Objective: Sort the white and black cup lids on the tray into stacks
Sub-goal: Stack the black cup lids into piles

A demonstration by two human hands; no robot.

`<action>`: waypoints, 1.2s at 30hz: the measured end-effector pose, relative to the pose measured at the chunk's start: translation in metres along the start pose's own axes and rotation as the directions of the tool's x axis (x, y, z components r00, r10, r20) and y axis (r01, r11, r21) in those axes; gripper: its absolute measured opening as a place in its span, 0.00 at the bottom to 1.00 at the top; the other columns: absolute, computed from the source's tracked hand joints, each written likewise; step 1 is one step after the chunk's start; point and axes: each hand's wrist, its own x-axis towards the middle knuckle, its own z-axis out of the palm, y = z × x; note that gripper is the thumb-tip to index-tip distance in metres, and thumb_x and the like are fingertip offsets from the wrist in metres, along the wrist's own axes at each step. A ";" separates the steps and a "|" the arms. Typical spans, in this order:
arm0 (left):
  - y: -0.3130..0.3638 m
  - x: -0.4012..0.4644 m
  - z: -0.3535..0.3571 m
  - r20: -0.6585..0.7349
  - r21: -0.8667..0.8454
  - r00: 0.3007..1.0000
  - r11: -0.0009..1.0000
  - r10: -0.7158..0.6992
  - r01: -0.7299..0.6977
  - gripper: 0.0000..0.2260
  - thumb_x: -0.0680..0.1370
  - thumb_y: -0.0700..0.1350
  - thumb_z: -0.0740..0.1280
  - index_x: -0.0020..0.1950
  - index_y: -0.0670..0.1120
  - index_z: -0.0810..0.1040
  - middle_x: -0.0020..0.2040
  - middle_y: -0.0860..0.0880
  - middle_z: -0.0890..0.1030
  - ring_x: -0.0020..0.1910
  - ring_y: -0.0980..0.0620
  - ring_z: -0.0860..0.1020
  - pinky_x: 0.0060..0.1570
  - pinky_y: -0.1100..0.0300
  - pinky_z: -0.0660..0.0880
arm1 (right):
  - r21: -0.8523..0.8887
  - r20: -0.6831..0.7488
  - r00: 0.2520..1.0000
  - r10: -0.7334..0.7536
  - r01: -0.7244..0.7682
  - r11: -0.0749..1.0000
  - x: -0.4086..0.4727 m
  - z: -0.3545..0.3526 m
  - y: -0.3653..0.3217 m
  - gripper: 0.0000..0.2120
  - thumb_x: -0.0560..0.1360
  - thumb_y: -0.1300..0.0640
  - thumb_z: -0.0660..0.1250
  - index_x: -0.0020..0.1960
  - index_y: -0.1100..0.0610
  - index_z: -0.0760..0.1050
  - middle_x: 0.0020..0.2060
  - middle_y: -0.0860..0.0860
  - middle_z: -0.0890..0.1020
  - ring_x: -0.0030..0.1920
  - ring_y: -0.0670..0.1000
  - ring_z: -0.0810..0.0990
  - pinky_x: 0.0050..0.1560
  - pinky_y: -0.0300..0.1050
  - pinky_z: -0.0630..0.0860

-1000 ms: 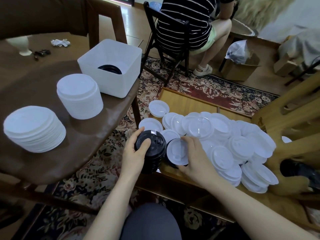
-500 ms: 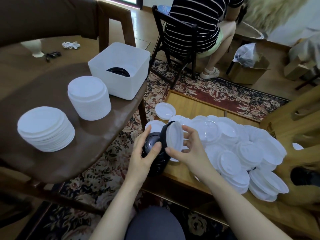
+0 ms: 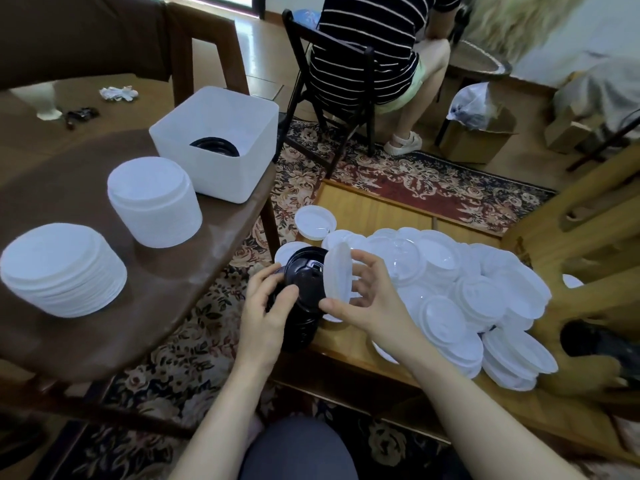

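My left hand [image 3: 268, 306] grips a stack of black lids [image 3: 303, 296], tilted on its side at the wooden tray's [image 3: 367, 209] near left corner. My right hand [image 3: 367, 299] pinches a single white lid [image 3: 336, 271] by its rim, held upright on edge against the top of the black stack. A heap of loose white lids [image 3: 467, 289] covers the tray to the right. Two stacks of white lids [image 3: 62, 268] [image 3: 154, 200] stand on the brown table [image 3: 166, 306] to the left.
A white square bin [image 3: 216, 143] holding black lids [image 3: 214, 147] sits at the table's far right corner. Someone in a striped top sits on a black chair [image 3: 329, 81] beyond the tray. A wooden frame [image 3: 588, 216] rises at the right. Patterned rug lies underneath.
My right hand lifted a white lid off the tray and turned it on edge. My left hand tilted the black stack up toward it.
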 end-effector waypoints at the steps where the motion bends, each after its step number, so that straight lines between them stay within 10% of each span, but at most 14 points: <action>1: 0.002 0.001 0.001 -0.019 0.016 1.000 1.000 -0.013 0.013 0.12 0.69 0.56 0.67 0.50 0.54 0.80 0.63 0.56 0.74 0.64 0.60 0.73 0.55 0.79 0.66 | 0.010 0.006 1.000 0.003 -0.003 1.000 -0.001 -0.001 0.000 0.38 0.63 0.52 0.80 0.66 0.46 0.64 0.62 0.46 0.76 0.57 0.46 0.80 0.54 0.44 0.79; 7: 0.008 0.005 0.009 -0.094 0.140 0.995 0.989 -0.040 0.053 0.02 0.78 0.42 0.70 0.47 0.50 0.81 0.63 0.50 0.76 0.66 0.53 0.73 0.65 0.59 0.68 | 0.079 0.019 1.000 0.009 -0.010 0.997 -0.005 -0.015 0.001 0.41 0.59 0.45 0.78 0.67 0.49 0.63 0.64 0.50 0.75 0.60 0.50 0.79 0.54 0.44 0.78; 12: 0.012 0.006 0.015 -0.121 0.235 0.992 0.970 -0.042 0.070 0.03 0.77 0.42 0.70 0.50 0.43 0.80 0.65 0.48 0.76 0.60 0.56 0.71 0.57 0.65 0.63 | 0.094 0.041 0.998 0.038 -0.042 0.995 -0.009 -0.021 0.001 0.40 0.60 0.46 0.79 0.66 0.49 0.64 0.66 0.50 0.74 0.63 0.51 0.78 0.59 0.49 0.78; 18: 0.018 0.003 0.016 -0.131 0.204 0.990 0.976 -0.045 0.071 0.07 0.78 0.41 0.69 0.43 0.52 0.77 0.62 0.48 0.77 0.56 0.55 0.73 0.53 0.62 0.65 | -0.244 -0.357 0.930 -0.082 -0.008 0.970 -0.018 -0.071 -0.012 0.34 0.67 0.55 0.80 0.64 0.42 0.64 0.62 0.41 0.68 0.61 0.43 0.71 0.53 0.31 0.71; 26: 0.015 0.005 0.017 -0.134 0.186 0.990 0.980 -0.050 0.075 0.07 0.78 0.41 0.69 0.43 0.53 0.78 0.60 0.47 0.78 0.60 0.49 0.75 0.58 0.53 0.70 | -0.757 -0.544 0.839 -0.016 -0.483 0.439 -0.029 -0.154 0.016 0.47 0.66 0.42 0.77 0.76 0.55 0.59 0.70 0.56 0.68 0.70 0.60 0.64 0.66 0.57 0.62; 33: 0.009 0.007 0.015 -0.141 0.181 0.989 0.981 -0.043 0.069 0.07 0.78 0.41 0.69 0.44 0.53 0.79 0.61 0.47 0.78 0.60 0.48 0.76 0.65 0.45 0.71 | -0.732 -0.569 0.813 -0.123 -0.433 0.526 -0.023 -0.149 0.031 0.47 0.66 0.41 0.77 0.76 0.55 0.59 0.73 0.53 0.65 0.73 0.57 0.60 0.70 0.57 0.56; 36: 0.010 0.006 0.016 -0.141 0.182 0.989 0.980 -0.049 0.074 0.08 0.78 0.41 0.69 0.44 0.54 0.78 0.61 0.47 0.78 0.60 0.49 0.76 0.65 0.46 0.71 | -0.810 -0.327 0.858 -0.395 -0.040 0.585 -0.025 -0.116 0.019 0.37 0.68 0.43 0.76 0.71 0.55 0.67 0.69 0.53 0.71 0.70 0.59 0.67 0.68 0.58 0.62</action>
